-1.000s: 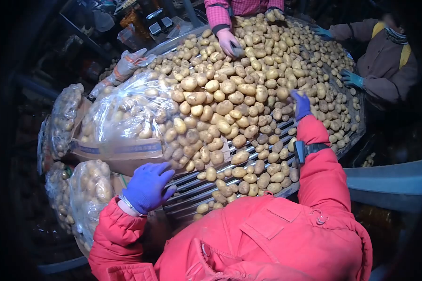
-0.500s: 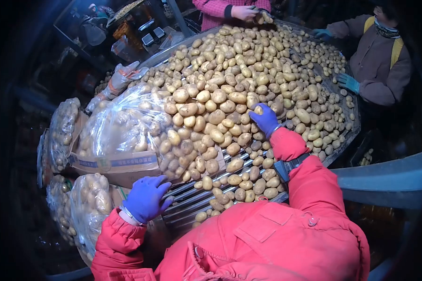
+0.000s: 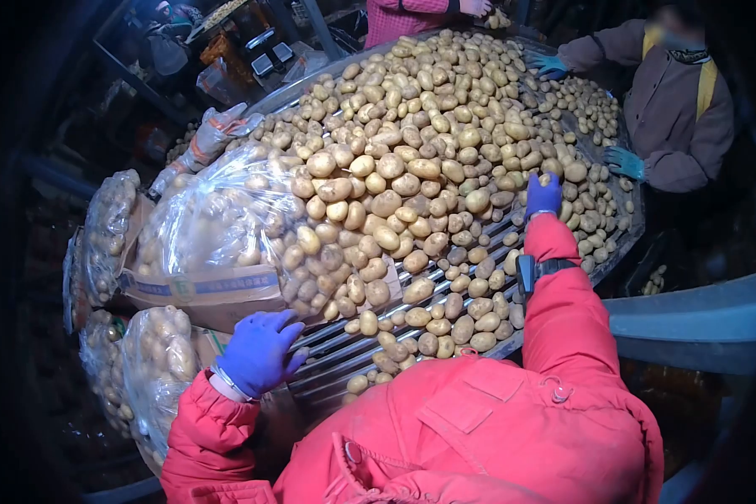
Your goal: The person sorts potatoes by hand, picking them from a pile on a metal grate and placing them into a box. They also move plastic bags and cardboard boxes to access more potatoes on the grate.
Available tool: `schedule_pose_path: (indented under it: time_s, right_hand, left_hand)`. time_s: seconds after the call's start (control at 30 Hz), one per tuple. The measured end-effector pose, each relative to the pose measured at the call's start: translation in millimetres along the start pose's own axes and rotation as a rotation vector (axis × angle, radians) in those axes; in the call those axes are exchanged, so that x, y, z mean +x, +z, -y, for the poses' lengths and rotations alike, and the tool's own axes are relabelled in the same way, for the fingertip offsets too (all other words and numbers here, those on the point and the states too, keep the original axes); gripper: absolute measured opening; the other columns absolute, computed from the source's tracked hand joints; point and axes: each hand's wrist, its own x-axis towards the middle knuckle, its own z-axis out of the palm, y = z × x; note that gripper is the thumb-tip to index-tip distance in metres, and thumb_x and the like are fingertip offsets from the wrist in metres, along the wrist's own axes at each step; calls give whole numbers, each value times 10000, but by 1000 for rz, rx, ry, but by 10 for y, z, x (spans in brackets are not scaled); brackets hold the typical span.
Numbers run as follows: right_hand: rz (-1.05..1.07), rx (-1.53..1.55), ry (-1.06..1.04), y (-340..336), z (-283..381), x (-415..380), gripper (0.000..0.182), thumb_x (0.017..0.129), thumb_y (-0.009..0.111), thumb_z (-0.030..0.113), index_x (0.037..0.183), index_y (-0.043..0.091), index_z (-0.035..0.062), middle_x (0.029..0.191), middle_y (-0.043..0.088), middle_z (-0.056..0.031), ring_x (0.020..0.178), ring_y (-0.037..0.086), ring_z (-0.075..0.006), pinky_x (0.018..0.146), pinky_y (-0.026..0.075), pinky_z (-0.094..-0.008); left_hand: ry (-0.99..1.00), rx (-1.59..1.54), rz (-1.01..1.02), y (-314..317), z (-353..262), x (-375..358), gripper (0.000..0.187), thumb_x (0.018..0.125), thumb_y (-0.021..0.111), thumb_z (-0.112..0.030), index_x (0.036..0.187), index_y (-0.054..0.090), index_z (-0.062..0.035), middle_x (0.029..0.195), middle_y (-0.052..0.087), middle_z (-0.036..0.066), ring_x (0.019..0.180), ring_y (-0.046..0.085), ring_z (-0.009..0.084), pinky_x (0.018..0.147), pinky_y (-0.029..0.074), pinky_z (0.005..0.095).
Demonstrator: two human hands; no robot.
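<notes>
A big heap of potatoes (image 3: 424, 168) covers a table with metal rollers (image 3: 336, 361). My right hand (image 3: 544, 195), in a blue glove, reaches far into the right part of the heap, its fingers closed round a potato (image 3: 545, 180). In the same kind of glove, my left hand (image 3: 260, 351) hovers with its fingers apart and nothing in them, over the left end of the rollers, near the cardboard box (image 3: 202, 290). That box holds a clear plastic bag of potatoes (image 3: 218, 218).
More bagged potatoes (image 3: 161, 353) stand at the lower left. A co-worker's gloved hand (image 3: 214, 134) is behind the box. At the right, another person (image 3: 676, 105) rests teal gloves (image 3: 626, 163) by the heap. A person in pink (image 3: 403, 18) is at the far edge.
My right hand has moved right and farther away across the heap, and more rollers show where it was. My left hand has barely moved. The right co-worker's far hand has shifted left.
</notes>
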Motion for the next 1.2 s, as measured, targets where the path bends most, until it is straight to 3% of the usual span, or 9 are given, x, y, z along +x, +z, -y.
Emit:
schedule_pose_path:
  time_s: [0.07, 0.27, 0.4, 0.5, 0.63, 0.7, 0.83, 1.07, 1.2]
  right_hand:
    - [-62, -84, -66, -26, -4, 150, 412, 926, 740, 351, 1191, 662, 46, 1147, 705, -216, 1047, 676, -406, 923, 544, -475]
    - [348, -316, -361, 303, -414, 295, 535, 883, 749, 382, 1246, 651, 2, 1199, 700, -266, 1121, 674, -426, 961, 541, -469]
    - [624, -252, 40, 216, -1, 524, 609, 825, 774, 395, 1256, 657, -18, 1185, 720, -263, 1111, 700, -394, 954, 553, -454]
    - [800, -552, -261, 160, 145, 544, 614, 818, 765, 420, 1245, 666, -9, 1163, 729, -260, 1091, 711, -390, 939, 561, -451]
    - [823, -532, -344, 179, 290, 369, 624, 816, 783, 408, 1278, 658, 8, 1184, 729, -256, 1109, 711, -384, 945, 565, -443]
    - [784, -372, -143, 232, 245, 309, 637, 812, 798, 394, 1305, 651, 18, 1192, 730, -250, 1117, 713, -374, 953, 566, -440]
    - [877, -331, -369, 268, 229, 71, 657, 799, 816, 371, 1342, 642, 44, 1198, 731, -232, 1111, 714, -349, 963, 567, -429]
    - [773, -243, -283, 99, 274, -430, 605, 805, 805, 370, 1328, 659, 103, 1125, 738, -232, 1043, 720, -391, 913, 572, -460]
    - [690, -234, -216, 24, 141, -632, 583, 803, 810, 385, 1281, 665, 84, 1125, 736, -230, 1032, 714, -404, 902, 573, -467]
  left_hand:
    - [15, 18, -8, 29, 36, -9, 460, 900, 732, -365, 1268, 671, -97, 1331, 655, 152, 1150, 650, 365, 985, 517, 497]
    - [-2, -7, 26, 79, 38, 14, 471, 884, 746, -362, 1265, 671, -96, 1329, 656, 160, 1149, 654, 371, 981, 523, 495]
    - [7, -15, 40, 114, 91, 10, 477, 877, 752, -366, 1262, 671, -96, 1330, 656, 160, 1147, 655, 373, 977, 527, 500]
    - [7, -20, 32, 115, 64, 23, 475, 877, 752, -366, 1260, 670, -96, 1327, 658, 157, 1145, 656, 375, 974, 529, 503]
    - [9, -14, 17, 106, 61, 22, 449, 879, 754, -343, 1246, 672, -98, 1310, 668, 162, 1122, 665, 383, 959, 534, 495]
    - [15, -18, 17, 104, 71, 22, 450, 881, 751, -345, 1250, 672, -98, 1314, 666, 161, 1123, 664, 382, 959, 533, 495]
    - [16, -12, 20, 140, 87, 3, 476, 889, 743, -372, 1272, 669, -98, 1340, 654, 154, 1148, 653, 375, 974, 526, 502]
    - [-25, -11, -17, 2, -8, 30, 508, 901, 769, -323, 1328, 656, -72, 1310, 666, 165, 1116, 673, 376, 970, 537, 481]
    - [-302, -173, -683, -333, 160, 61, 604, 911, 778, -158, 1448, 562, 14, 1314, 683, 230, 1170, 691, 361, 1030, 534, 451]
